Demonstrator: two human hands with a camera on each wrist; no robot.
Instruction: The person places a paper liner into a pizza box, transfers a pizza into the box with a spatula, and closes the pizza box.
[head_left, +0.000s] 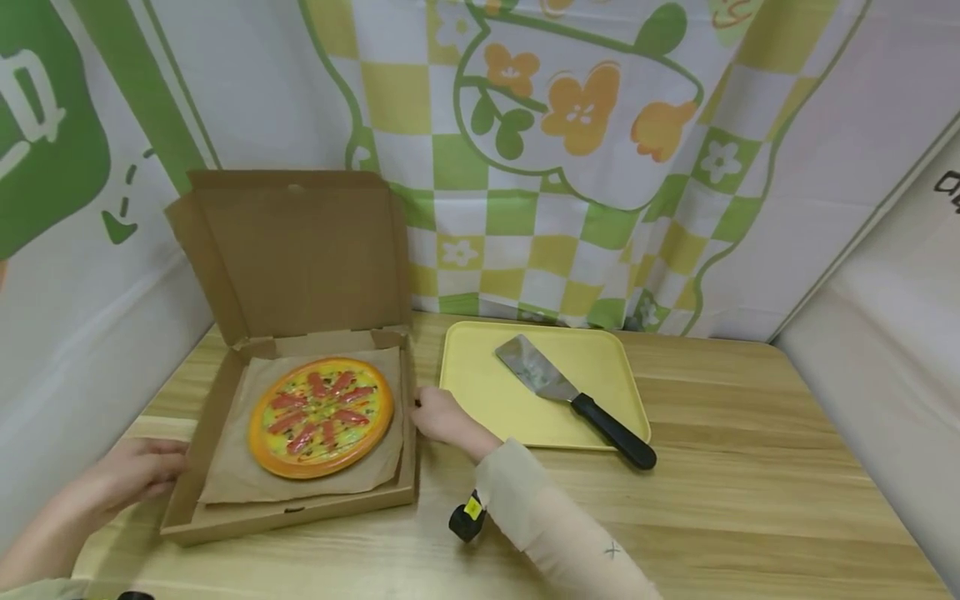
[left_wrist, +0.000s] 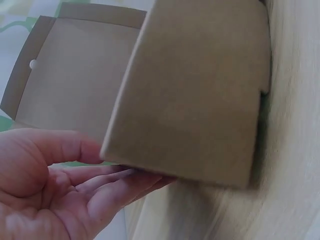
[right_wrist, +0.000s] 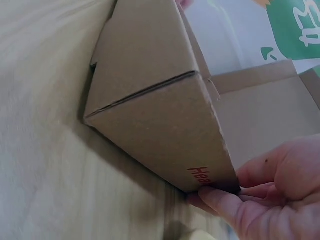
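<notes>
An open cardboard pizza box [head_left: 300, 510] lies on the left of the table, its lid [head_left: 303, 258] standing up at the back. Inside, a pizza [head_left: 322, 417] rests on brown paper [head_left: 228, 471]. My left hand [head_left: 138, 473] holds the box's left wall; in the left wrist view its thumb [left_wrist: 75, 147] is at the upper edge, with the other fingers partly hidden behind the cardboard. On the opposite side, my right hand [head_left: 448, 417] grips the right wall. The right wrist view shows fingers [right_wrist: 222, 200] against the lower edge, beside red printed letters.
Right of the box lies a yellow tray [head_left: 468, 367]. A spatula [head_left: 536, 367] with a black handle lies diagonally across it, its handle end past the tray's front edge. A patterned cloth [head_left: 525, 250] hangs behind the table [head_left: 720, 483].
</notes>
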